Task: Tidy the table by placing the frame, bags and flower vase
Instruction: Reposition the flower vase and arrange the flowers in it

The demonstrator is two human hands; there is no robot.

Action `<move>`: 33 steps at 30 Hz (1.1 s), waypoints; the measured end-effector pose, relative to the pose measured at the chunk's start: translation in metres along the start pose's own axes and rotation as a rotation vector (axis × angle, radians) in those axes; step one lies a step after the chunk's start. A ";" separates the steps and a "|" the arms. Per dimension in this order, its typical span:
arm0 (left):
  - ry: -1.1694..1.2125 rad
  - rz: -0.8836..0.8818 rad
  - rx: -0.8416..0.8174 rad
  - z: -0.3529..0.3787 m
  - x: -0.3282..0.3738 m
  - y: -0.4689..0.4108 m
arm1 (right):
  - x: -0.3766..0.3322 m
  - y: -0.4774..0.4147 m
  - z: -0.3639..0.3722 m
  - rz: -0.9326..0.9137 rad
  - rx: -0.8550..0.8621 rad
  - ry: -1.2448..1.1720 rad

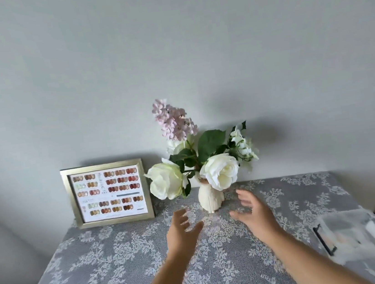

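At about ten o'clock on the table (56, 273), a frame (108, 193) is being propped upright near the wall (169, 49), its gold border enclosing a printed sheet of small coloured swatches. The table is being covered by a grey lace cloth (116, 258) patterned with white flowers.

Just to the right of the frame, at twelve o'clock, a vase (210, 198) is being kept standing on the cloth, cream and ribbed, apart from the frame. White roses (221, 173), green leaves and a pink sprig (173, 120) are being held in it, one rose drooping toward the frame's right edge.

In front of the vase, at about eleven o'clock from the table's middle, the left hand (181, 232) is being held above the cloth with fingers spread wide and nothing gripped. At about one o'clock, the right hand (255, 214) is being held likewise, palm turned inward, fingers wide apart and empty. Neither hand is touching the vase; the two are being kept either side of the space just before its base.

At about three o'clock, near the table's right edge, clear bags (356, 234) are being left lying flat in a pile, with a dark-edged item (323, 240) at their left side; the blur there is making their contents, and perhaps their number, impossible to tell.
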State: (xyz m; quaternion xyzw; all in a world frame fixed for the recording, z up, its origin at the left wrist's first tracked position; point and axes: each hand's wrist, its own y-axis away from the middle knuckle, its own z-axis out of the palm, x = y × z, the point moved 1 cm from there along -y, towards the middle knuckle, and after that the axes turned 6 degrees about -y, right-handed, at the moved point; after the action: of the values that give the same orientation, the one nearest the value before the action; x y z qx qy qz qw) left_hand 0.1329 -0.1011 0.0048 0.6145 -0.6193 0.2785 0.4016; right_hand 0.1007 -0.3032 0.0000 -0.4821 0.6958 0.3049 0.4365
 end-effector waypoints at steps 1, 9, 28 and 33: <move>-0.002 0.010 0.040 -0.006 0.003 0.006 | -0.007 0.004 -0.004 -0.021 0.023 0.003; -0.128 0.217 0.504 -0.069 0.045 0.014 | -0.081 -0.004 -0.053 -0.325 0.356 0.048; -0.033 0.123 0.188 -0.077 0.073 -0.053 | -0.097 -0.079 -0.031 0.042 0.137 -0.366; -0.012 0.171 0.193 -0.072 0.088 -0.060 | -0.106 -0.085 -0.023 -0.019 0.094 -0.274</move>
State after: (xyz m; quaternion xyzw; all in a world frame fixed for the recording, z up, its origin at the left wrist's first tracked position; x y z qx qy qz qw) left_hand 0.2102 -0.0937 0.1074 0.5968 -0.6422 0.3663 0.3117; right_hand 0.1898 -0.3094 0.1047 -0.4215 0.6385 0.3308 0.5524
